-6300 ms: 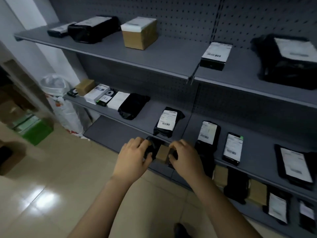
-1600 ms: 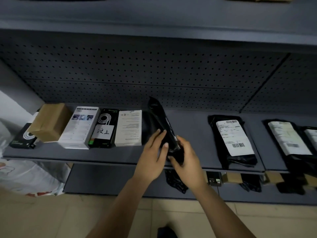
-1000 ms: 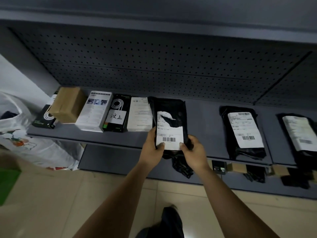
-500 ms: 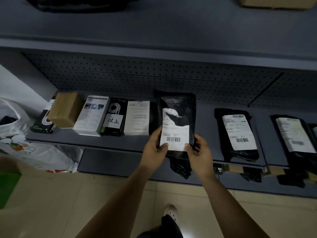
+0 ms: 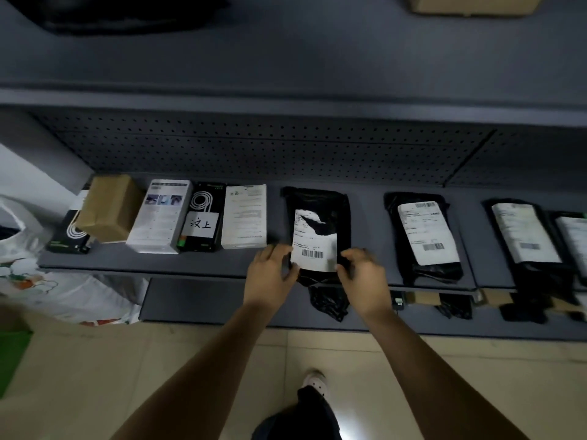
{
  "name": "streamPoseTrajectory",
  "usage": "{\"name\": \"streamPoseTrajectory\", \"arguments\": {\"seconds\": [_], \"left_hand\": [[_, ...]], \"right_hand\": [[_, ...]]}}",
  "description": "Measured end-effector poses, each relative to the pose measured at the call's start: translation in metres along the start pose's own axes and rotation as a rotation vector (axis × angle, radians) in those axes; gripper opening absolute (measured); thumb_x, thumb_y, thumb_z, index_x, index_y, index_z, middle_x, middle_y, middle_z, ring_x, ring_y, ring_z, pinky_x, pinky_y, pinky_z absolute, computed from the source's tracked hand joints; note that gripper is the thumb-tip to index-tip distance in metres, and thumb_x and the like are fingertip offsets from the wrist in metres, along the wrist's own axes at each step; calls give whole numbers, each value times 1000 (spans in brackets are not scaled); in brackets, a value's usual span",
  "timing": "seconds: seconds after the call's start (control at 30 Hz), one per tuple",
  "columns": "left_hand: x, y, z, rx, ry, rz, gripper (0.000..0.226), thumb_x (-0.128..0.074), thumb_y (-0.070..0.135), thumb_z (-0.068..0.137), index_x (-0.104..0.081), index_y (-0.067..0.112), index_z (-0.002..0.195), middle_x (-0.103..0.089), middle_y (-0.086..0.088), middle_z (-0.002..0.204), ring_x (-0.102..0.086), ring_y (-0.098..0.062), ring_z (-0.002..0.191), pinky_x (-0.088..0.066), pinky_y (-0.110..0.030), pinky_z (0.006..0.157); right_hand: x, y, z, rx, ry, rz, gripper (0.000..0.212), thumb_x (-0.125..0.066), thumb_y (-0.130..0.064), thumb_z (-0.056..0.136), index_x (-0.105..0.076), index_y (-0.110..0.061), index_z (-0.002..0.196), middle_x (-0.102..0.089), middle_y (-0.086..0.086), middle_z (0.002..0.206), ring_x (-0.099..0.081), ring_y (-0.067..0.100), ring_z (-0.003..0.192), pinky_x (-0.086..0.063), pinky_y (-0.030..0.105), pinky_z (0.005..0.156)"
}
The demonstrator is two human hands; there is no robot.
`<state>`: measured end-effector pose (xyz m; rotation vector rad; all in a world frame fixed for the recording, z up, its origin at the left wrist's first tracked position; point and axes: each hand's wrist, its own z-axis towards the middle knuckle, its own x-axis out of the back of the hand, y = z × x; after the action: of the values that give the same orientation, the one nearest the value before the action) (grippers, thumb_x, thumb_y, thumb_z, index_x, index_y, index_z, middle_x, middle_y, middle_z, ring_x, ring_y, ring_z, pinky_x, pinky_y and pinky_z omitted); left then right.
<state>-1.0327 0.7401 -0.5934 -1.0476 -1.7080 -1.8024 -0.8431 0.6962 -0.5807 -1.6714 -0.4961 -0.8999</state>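
On the shelf (image 5: 158,263) — left, a brown box (image 5: 109,208) and three boxes (image 5: 203,215); right, labelled black bags (image 5: 424,236); far left, a white sack (image 5: 47,290).

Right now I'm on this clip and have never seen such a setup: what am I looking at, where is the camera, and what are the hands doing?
There is no machine here: a person works with bare hands. The one picture comes from a camera worn on the person's head, looking forward and down, so both arms reach in from below. The left hand and right hand flank the near end of a black parcel with a white label, which lies on a grey shelf. Blur hides whether the fingers grip it or only touch it. To its left is a row of boxes; to its right lie other parcels.
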Motion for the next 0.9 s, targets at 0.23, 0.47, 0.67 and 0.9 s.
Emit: {"name": "streamPoseTrajectory", "arguments": {"seconds": [0.23, 0.47, 0.67, 0.9], "left_hand": [[62, 12, -48, -122, -48, 214, 29, -70, 21, 85, -65, 15, 112, -65, -8, 106, -56, -34, 105, -43, -43, 87], [117, -15, -74, -114, -25, 202, 25, -68, 23, 87, -65, 15, 110, -65, -6, 100, -56, -31, 100, -42, -41, 87], [162, -68, -53, -164, -67, 203, 29, -67, 25, 87, -64, 16, 115, -64, -3, 105, -55, -28, 103, -44, -40, 88], [165, -120, -31, -160, -198, 197, 42, -59, 29, 94, -53, 19, 135, -55, -4, 133, -47, -25, 125, -36, -38, 105]], "right_hand": [[33, -46, -48, 149, -54, -135, 16, -64, -15, 89, -64, -7, 103, -62, 10, 102, -63, 28, 92, -56, 41, 70], [21, -102, -75, 158, -24, -157, 17, -65, -17, 90, -67, -9, 105, -63, 8, 105, -63, 25, 97, -44, 24, 69], [-29, -137, -76, 7, -50, -90, 30, -64, -19, 91, -60, -13, 120, -58, 7, 117, -54, 22, 114, -49, 33, 89], [-90, -135, -66, -103, -83, -33, 33, -64, -18, 90, -60, -11, 122, -54, 11, 122, -54, 28, 112, -48, 35, 91]]}}
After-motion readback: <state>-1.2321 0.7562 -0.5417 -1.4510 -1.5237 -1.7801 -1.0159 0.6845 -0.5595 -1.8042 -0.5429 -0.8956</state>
